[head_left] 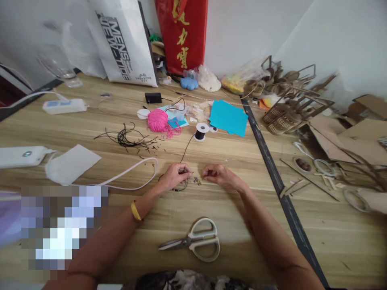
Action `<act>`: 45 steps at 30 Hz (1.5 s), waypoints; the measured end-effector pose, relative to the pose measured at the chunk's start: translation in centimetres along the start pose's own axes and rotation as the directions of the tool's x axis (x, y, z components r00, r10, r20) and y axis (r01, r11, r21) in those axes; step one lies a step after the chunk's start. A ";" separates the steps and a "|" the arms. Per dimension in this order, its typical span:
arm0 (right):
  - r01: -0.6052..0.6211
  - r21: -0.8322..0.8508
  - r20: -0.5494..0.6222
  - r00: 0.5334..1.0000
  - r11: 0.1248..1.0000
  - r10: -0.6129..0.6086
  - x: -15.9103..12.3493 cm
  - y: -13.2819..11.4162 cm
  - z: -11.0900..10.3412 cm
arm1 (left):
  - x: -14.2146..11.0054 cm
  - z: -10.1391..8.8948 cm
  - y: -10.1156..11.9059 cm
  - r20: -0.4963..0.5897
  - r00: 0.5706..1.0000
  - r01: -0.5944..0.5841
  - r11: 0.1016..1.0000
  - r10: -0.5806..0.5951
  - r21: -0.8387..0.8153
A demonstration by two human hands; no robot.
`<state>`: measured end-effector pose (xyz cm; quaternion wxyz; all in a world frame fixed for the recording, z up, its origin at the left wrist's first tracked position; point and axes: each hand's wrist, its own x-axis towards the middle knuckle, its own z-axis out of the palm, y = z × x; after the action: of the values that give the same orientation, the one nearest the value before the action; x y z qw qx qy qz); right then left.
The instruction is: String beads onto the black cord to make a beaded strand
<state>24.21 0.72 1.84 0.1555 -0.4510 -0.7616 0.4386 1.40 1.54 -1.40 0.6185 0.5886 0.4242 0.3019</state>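
My left hand (pixel 176 176) is closed in a pinch on a thin black cord (pixel 185 186), which loops below it with a few small beads threaded on. From there the cord runs up to a white spool (pixel 202 131) wound with black. Just right of that hand lies a small pile of loose beads (pixel 197 181). At the pile's right edge is my right hand (pixel 219 175), its fingertips pinched together; anything between them is too small to make out. White-handled scissors (pixel 193 240) lie on the table between my forearms, blades pointing left.
Cut black cords (pixel 128 139) lie at left, below pink yarn (pixel 157 120). Blue sheets (pixel 229 118) sit behind the spool. A white cable (pixel 133 169) crosses the left side. Wooden basket models (pixel 281 117) and a cardboard box (pixel 338 137) stand right of a dark strip (pixel 269 169).
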 end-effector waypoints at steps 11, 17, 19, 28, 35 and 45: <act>0.096 -0.586 0.062 0.995 0.804 -0.074 -0.6 -3.4 0.7 | 0.0 -1.6 0.9 0.122 0.991 0.072 0.983 -0.051 -0.169; 0.110 -0.564 0.007 0.992 0.818 -0.128 -0.6 -3.3 0.9 | 0.1 -1.4 1.0 0.132 0.990 0.077 0.984 -0.056 -0.160; 0.139 -0.436 -0.063 0.981 0.889 -0.185 -0.3 -2.8 1.2 | 0.2 -1.2 0.9 0.119 0.991 0.072 0.988 -0.056 -0.136; 0.132 0.170 -0.350 0.934 0.977 -0.065 0.9 0.4 4.1 | 0.1 0.0 0.1 0.059 0.997 -0.056 0.995 0.051 0.080; 0.087 0.342 -0.314 0.949 0.936 0.026 1.0 0.5 4.1 | 0.0 0.2 0.4 0.032 0.999 -0.041 0.987 0.036 0.154; 0.123 0.360 -0.298 0.955 0.925 -0.011 1.0 0.6 4.0 | -0.2 0.3 1.1 0.001 0.995 -0.093 0.965 0.096 0.245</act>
<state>21.47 -0.40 -1.04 0.3636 -0.4460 -0.6478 0.4993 1.73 1.34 -0.24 0.5236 0.6784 0.4330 0.2797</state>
